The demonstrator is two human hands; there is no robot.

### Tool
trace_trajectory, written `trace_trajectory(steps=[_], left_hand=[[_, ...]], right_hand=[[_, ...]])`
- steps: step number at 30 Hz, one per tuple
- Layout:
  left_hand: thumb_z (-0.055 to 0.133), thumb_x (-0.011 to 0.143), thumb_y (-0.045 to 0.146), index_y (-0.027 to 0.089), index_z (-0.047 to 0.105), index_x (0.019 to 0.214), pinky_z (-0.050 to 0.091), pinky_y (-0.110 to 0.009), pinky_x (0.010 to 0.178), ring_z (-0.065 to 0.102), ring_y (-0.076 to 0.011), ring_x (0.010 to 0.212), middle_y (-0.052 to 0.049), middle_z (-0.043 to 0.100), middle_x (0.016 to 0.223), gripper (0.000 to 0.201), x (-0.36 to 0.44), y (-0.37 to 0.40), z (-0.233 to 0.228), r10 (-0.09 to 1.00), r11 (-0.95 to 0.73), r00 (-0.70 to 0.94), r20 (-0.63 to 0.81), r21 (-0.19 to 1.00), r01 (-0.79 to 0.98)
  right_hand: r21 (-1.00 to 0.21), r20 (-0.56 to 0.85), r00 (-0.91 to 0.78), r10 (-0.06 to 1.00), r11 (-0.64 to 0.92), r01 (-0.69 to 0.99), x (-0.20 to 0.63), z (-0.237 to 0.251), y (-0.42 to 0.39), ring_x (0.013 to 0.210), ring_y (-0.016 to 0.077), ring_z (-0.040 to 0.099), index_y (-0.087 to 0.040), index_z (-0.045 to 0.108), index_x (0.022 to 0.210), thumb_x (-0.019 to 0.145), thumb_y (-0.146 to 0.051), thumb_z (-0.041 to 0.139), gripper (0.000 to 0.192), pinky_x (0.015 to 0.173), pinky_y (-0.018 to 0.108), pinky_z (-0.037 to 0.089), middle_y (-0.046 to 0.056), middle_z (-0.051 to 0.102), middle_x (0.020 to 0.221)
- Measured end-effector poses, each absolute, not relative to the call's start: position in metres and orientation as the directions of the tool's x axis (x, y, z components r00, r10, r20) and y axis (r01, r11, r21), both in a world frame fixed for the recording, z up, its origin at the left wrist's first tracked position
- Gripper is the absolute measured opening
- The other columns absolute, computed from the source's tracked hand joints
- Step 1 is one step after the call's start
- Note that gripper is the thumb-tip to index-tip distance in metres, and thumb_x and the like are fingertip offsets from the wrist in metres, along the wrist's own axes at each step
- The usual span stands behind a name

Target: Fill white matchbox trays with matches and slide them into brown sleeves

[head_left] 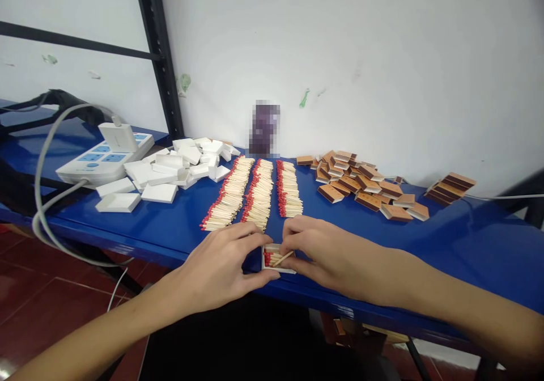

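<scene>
Your left hand (221, 265) and right hand (323, 250) pinch a white matchbox tray (277, 258) holding red-tipped matches (272, 256); 3 match rows (257, 191) lie just beyond.

Left hand (221, 265) and right hand (321, 250) close together, fingers curled inward (2 forearms outstretched).

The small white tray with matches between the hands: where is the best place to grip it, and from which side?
Grip the white tray by its two short end walls, coming from left and right, as the left hand and right hand frame it now. Its top is open and matches lie inside, so keep it level and the fingers off the top.
</scene>
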State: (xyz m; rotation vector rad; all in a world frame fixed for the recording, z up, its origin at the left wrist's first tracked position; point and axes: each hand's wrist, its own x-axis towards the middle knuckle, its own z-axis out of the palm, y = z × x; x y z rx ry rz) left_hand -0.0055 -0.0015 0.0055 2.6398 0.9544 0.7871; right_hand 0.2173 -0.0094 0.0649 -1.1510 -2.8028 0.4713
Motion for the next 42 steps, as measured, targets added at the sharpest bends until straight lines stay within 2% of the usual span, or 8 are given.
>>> trace_trajectory(steps=[4, 13, 19, 25, 27, 30, 33, 42], left_hand=[[0.067, 0.087, 0.044, 0.020, 0.063, 0.111, 0.053, -0.036, 0.083, 0.065, -0.0220, 0.095, -0.004, 0.067, 0.106, 0.034, -0.005, -0.001, 0.004, 0.638, -0.770, 0.640, 0.428, 0.372, 0.518], [0.065, 0.089, 0.045, 0.023, 0.057, 0.118, 0.050, -0.032, 0.080, 0.064, -0.0188, 0.093, 0.000, 0.068, 0.104, 0.037, -0.008, -0.002, 0.007, 0.640, -0.766, 0.643, 0.422, 0.420, 0.486], [0.060, 0.093, 0.044, 0.023, 0.061, 0.107, 0.049, -0.032, 0.078, 0.061, -0.0190, 0.090, -0.002, 0.063, 0.100, 0.025, -0.008, -0.001, 0.006, 0.589, -0.805, 0.693, 0.416, 0.376, 0.459], [0.064, 0.092, 0.038, 0.022, 0.057, 0.111, 0.051, -0.033, 0.082, 0.061, -0.0192, 0.095, -0.002, 0.063, 0.106, 0.026, -0.008, -0.002, 0.004, 0.584, -0.810, 0.683, 0.439, 0.363, 0.460], [0.064, 0.092, 0.037, 0.023, 0.055, 0.119, 0.051, -0.033, 0.085, 0.061, -0.0193, 0.099, -0.003, 0.062, 0.112, 0.032, -0.008, -0.003, 0.003, 0.572, -0.820, 0.679, 0.460, 0.348, 0.455], [0.063, 0.093, 0.032, 0.024, 0.050, 0.132, 0.051, -0.033, 0.090, 0.061, -0.0190, 0.107, -0.005, 0.060, 0.121, 0.042, -0.008, -0.003, 0.000, 0.542, -0.840, 0.656, 0.525, 0.308, 0.448], [0.063, 0.093, 0.029, 0.022, 0.053, 0.130, 0.052, -0.031, 0.092, 0.061, -0.0186, 0.108, -0.005, 0.061, 0.121, 0.039, -0.007, -0.003, -0.002, 0.543, -0.836, 0.620, 0.566, 0.300, 0.458], [0.065, 0.090, 0.041, 0.021, 0.059, 0.121, 0.055, -0.036, 0.087, 0.064, -0.0217, 0.100, -0.006, 0.065, 0.113, 0.038, -0.006, -0.002, 0.000, 0.573, -0.817, 0.648, 0.503, 0.291, 0.497]], right_hand=[[-0.340, -0.097, -0.726, 0.681, 0.663, 0.667, 0.220, 0.075, -0.009, 0.082, 0.0154, 0.056, -0.022, 0.071, 0.099, 0.099, -0.031, 0.048, 0.025, 0.073, 0.030, 0.044, 0.004, 0.058, 0.094], [-0.354, -0.014, -0.701, 0.713, 0.652, 0.671, 0.230, 0.069, -0.012, 0.084, 0.0138, 0.055, -0.023, 0.070, 0.094, 0.098, -0.034, 0.052, 0.021, 0.073, 0.027, 0.042, 0.002, 0.058, 0.091], [-0.352, 0.067, -0.684, 0.726, 0.659, 0.665, 0.229, 0.064, -0.016, 0.076, 0.0124, 0.055, -0.023, 0.073, 0.087, 0.096, -0.033, 0.055, 0.023, 0.068, 0.026, 0.041, 0.001, 0.059, 0.086], [-0.364, 0.165, -0.667, 0.727, 0.673, 0.644, 0.230, 0.066, -0.017, 0.070, 0.0113, 0.056, -0.023, 0.073, 0.094, 0.095, -0.030, 0.056, 0.018, 0.064, 0.024, 0.041, 0.001, 0.063, 0.082], [-0.329, 0.220, -0.658, 0.720, 0.690, 0.645, 0.234, 0.066, -0.010, 0.068, 0.0114, 0.057, -0.021, 0.073, 0.090, 0.094, -0.027, 0.056, 0.018, 0.062, 0.024, 0.041, 0.001, 0.064, 0.079], [-0.190, 0.292, -0.626, 0.723, 0.685, 0.703, 0.245, 0.061, 0.008, 0.065, 0.0129, 0.056, -0.018, 0.071, 0.084, 0.092, -0.023, 0.055, 0.019, 0.061, 0.026, 0.039, 0.002, 0.065, 0.075], [-0.069, 0.310, -0.582, 0.752, 0.629, 0.775, 0.256, 0.053, 0.026, 0.065, 0.0151, 0.057, -0.017, 0.072, 0.087, 0.088, -0.020, 0.058, 0.015, 0.061, 0.027, 0.039, 0.003, 0.065, 0.073], [-0.056, 0.326, -0.596, 0.734, 0.644, 0.763, 0.258, 0.035, 0.041, 0.056, 0.0133, 0.052, -0.017, 0.072, 0.089, 0.088, -0.021, 0.057, 0.015, 0.067, 0.029, 0.035, 0.000, 0.060, 0.062]])
